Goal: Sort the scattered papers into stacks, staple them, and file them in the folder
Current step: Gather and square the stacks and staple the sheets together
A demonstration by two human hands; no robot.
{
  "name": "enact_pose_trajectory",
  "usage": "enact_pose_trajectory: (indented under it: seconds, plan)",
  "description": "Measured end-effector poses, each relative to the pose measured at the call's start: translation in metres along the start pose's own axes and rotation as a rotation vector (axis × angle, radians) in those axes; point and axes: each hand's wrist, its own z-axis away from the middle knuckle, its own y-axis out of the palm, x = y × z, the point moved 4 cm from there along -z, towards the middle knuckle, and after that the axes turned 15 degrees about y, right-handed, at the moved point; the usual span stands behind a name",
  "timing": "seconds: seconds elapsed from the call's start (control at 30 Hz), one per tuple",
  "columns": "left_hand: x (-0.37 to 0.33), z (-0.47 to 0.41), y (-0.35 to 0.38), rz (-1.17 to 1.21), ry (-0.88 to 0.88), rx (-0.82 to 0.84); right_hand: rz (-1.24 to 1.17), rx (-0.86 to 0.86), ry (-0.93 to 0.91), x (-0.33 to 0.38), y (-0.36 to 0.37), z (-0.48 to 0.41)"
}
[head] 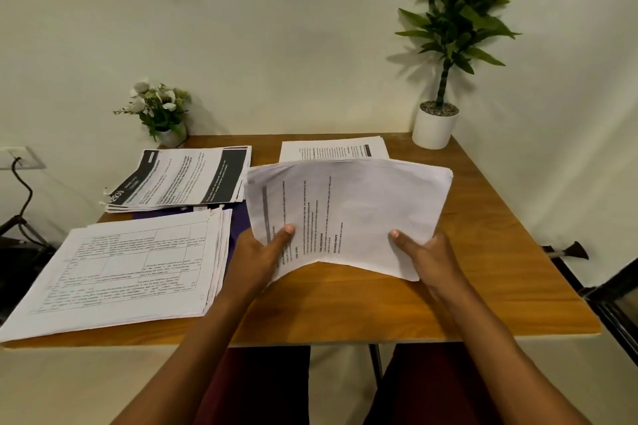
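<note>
The sheaf [348,210] seems due for squaring. It would be best to tap its near edge on the table [483,252] with a loose grip, so the fanned sheets slide level before stapling. It is held over the table's middle, bowed upward. The left hand [266,252] pinches its 7 o'clock corner, thumb on top; the right hand [424,255] pinches the 5 o'clock corner likewise. From the sheaf, the grid stack [121,269] lies at 8 o'clock, the dark stack [179,179] at 10 and the far stack [335,148] at 12. The folder [240,221] peeks out at 9.
</note>
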Motion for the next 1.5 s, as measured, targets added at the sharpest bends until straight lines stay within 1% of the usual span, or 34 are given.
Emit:
enact_pose_trajectory:
  seconds: [0.07,0.17,0.23,0.27,0.3,0.37,0.43,0.47,0.53,0.63,0.7,0.73,0.8,0.83,0.87,0.9,0.97,1.07,1.13,1.2,1.27,1.33,1.43,1.5]
  plan:
    - [0.002,0.001,0.001,0.015,-0.015,-0.004,0.017,-0.004,0.009,-0.003,0.000,0.001]
    - [-0.004,0.000,0.002,0.103,-0.043,-0.084,-0.011,-0.043,-0.024,0.003,-0.004,0.001]
    - [-0.006,0.002,0.004,0.226,-0.119,-0.172,-0.124,-0.083,-0.004,0.003,-0.008,0.001]
    - [-0.007,0.005,0.007,0.316,-0.178,-0.209,-0.247,-0.065,0.016,0.002,-0.008,0.002]
    - [-0.006,0.008,0.011,0.398,-0.242,-0.237,-0.384,-0.008,0.041,0.000,-0.005,0.003]
    - [-0.007,0.017,0.022,0.512,-0.331,-0.258,-0.574,0.173,0.090,0.000,0.010,0.009]
    - [-0.009,0.025,0.037,0.609,-0.364,-0.265,-0.630,0.324,0.105,0.005,0.029,0.019]
    - [-0.009,0.028,0.045,0.652,-0.367,-0.263,-0.626,0.357,0.097,0.009,0.038,0.023]
    - [-0.009,0.032,0.057,0.694,-0.358,-0.216,-0.605,0.308,0.093,0.017,0.046,0.025]
    - [-0.009,0.032,0.058,0.646,-0.330,-0.101,-0.585,0.206,0.111,0.025,0.045,0.021]
    - [-0.007,0.023,0.043,0.603,-0.305,-0.120,-0.519,0.174,0.079,0.030,0.038,0.017]
    - [-0.008,0.016,0.030,0.566,-0.290,-0.172,-0.481,0.160,0.057,0.032,0.034,0.015]
    - [-0.013,-0.002,0.000,0.389,-0.217,-0.283,-0.412,0.135,0.020,0.037,0.025,0.014]
    - [-0.018,-0.013,-0.015,0.267,-0.138,-0.301,-0.373,0.126,0.002,0.040,0.022,0.014]
    - [-0.023,-0.023,-0.025,0.154,-0.043,-0.279,-0.331,0.120,-0.020,0.042,0.020,0.013]
    - [-0.029,-0.033,-0.031,0.066,0.035,-0.219,-0.288,0.117,-0.038,0.044,0.019,0.013]
    - [-0.041,-0.047,-0.028,0.002,0.108,-0.041,-0.209,0.106,-0.070,0.048,0.020,0.012]
    - [-0.055,-0.056,-0.011,0.079,0.064,0.175,-0.078,0.085,-0.092,0.051,0.023,0.006]
    - [-0.057,-0.056,-0.003,0.081,0.043,0.227,-0.010,0.090,-0.097,0.052,0.026,0.006]
    - [-0.053,-0.054,0.002,0.114,0.022,0.197,0.029,0.089,-0.112,0.054,0.027,0.006]
    - [-0.053,-0.050,0.006,0.173,0.022,0.125,0.053,0.089,-0.132,0.060,0.028,0.009]
    - [-0.058,-0.049,0.008,0.202,0.063,0.053,0.058,0.076,-0.156,0.066,0.028,0.010]
    - [-0.066,-0.049,0.006,0.182,0.160,-0.054,0.053,0.049,-0.189,0.078,0.026,0.013]
    - [-0.068,-0.048,0.006,0.184,0.197,-0.089,0.038,0.047,-0.215,0.081,0.025,0.012]
